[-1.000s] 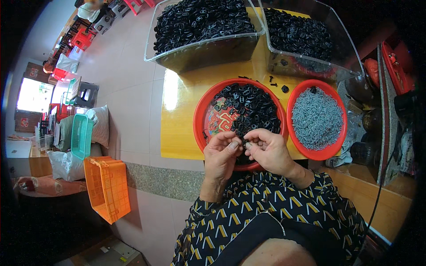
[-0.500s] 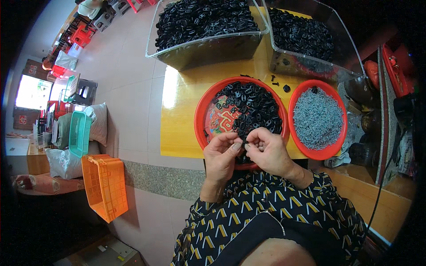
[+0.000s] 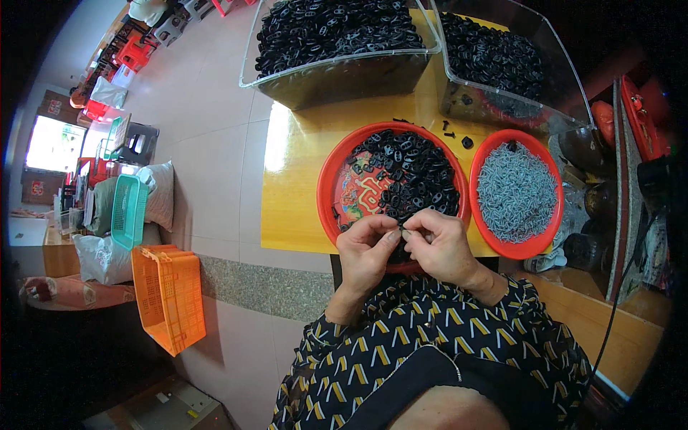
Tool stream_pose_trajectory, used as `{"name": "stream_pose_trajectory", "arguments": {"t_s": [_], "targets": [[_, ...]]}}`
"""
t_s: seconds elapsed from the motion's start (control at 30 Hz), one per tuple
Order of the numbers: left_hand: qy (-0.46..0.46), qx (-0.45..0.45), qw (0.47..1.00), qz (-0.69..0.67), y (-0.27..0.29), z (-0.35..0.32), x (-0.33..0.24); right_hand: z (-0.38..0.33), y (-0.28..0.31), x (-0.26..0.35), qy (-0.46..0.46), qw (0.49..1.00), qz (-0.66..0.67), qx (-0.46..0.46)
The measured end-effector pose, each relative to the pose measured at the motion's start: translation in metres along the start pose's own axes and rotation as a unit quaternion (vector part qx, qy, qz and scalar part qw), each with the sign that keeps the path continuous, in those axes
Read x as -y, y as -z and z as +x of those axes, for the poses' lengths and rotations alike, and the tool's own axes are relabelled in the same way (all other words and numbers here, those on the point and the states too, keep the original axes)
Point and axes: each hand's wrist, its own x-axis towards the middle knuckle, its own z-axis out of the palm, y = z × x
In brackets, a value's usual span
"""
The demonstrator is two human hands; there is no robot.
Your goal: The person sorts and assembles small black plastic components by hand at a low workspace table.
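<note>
Over the near rim of a red basin, my left hand and my right hand meet fingertip to fingertip. Both are closed in a pinch. A tiny dark piece, seemingly one of the black plastic parts, shows at the left fingertips; what my right fingers pinch is too small and covered to name. Many black plastic parts, some with two oval holes, are heaped on the right side of the basin. To its right stands a smaller red basin full of silvery screws.
Two clear plastic bins of black parts stand at the table's far side. A few loose black pieces lie near the basins. On the left are an orange crate, a green basket and sacks. A cable hangs at right.
The view has shifted slightly. My hands stay pinched together over the basin's near rim, with the fingertips a little changed in position.
</note>
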Motion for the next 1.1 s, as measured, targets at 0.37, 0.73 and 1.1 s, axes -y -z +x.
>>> {"name": "stream_pose_trajectory", "arguments": {"t_s": [0.37, 0.73, 1.1], "targets": [[-0.026, -0.029, 0.997, 0.067, 0.015, 0.019, -0.007, 0.008, 0.025, -0.007, -0.122, 0.982, 0.142, 0.004], [-0.195, 0.074, 0.814, 0.542, 0.006, 0.061, -0.003, 0.004, 0.03, -0.004, -0.136, 0.98, 0.146, 0.014], [0.087, 0.076, 0.987, -0.112, 0.019, 0.042, -0.005, 0.008, 0.032, -0.003, -0.143, 0.977, 0.153, 0.035]]}}
